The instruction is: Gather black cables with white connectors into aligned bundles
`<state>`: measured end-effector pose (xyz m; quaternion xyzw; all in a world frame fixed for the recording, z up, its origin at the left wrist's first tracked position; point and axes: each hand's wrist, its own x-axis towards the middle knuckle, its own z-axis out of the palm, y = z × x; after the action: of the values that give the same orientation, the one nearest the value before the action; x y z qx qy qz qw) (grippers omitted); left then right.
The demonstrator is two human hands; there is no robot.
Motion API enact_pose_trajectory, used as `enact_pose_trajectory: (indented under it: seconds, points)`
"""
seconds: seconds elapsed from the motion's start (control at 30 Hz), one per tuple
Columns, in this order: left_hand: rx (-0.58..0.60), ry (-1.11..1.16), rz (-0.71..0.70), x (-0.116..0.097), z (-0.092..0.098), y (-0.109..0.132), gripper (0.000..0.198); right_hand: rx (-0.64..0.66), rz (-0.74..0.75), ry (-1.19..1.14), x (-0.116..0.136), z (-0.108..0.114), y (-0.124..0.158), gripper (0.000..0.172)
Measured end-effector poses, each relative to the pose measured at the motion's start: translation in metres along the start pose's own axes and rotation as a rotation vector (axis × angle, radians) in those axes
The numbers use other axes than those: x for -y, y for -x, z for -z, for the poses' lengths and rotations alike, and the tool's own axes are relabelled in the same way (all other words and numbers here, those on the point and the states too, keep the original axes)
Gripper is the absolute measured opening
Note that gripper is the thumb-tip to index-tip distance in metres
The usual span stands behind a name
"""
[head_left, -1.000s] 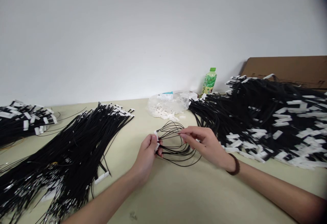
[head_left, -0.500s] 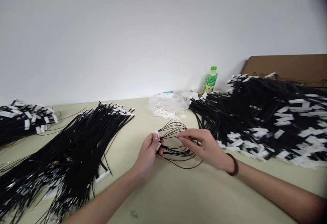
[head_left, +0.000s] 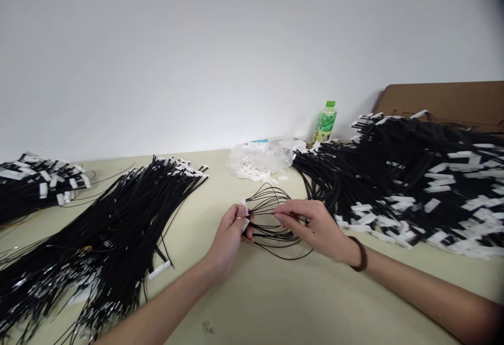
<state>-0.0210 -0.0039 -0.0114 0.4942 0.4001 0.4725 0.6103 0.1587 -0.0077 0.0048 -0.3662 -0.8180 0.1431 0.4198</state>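
My left hand point(head_left: 229, 236) is closed round the white connector ends point(head_left: 245, 215) of a small bundle of thin black wires point(head_left: 271, 229) that loops out to the right on the table. My right hand point(head_left: 315, 225) pinches one of those wires between thumb and fingertips, close to the left hand. A dark bead bracelet point(head_left: 360, 253) sits on the right wrist. Both hands hover just above the pale table point(head_left: 275, 298) near its middle.
A large heap of black wires with white tags point(head_left: 413, 182) fills the right side. Another long sheaf point(head_left: 98, 229) lies at the left, a smaller pile point(head_left: 35, 185) at the far left. A clear bag of white connectors point(head_left: 260, 164), a green bottle point(head_left: 324, 123) and cardboard point(head_left: 449, 104) stand at the back.
My right hand's fingertips have slid left along the wires toward the left hand. The left hand has stayed nearly in place. The view has shifted slightly.
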Motion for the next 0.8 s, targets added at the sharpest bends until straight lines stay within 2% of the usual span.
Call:
enact_pose_trajectory:
  seconds: [0.43, 0.8]
  points:
    - [0.016, -0.031, -0.001, 0.0017, 0.0006, -0.0006, 0.033, 0.022, 0.054, -0.019, -0.0009, -0.0031, 0.0019, 0.016]
    - [0.039, -0.027, -0.013, -0.0021, -0.0009, 0.0014, 0.031, 0.043, 0.079, -0.008, 0.0003, -0.0041, 0.0022, 0.016]
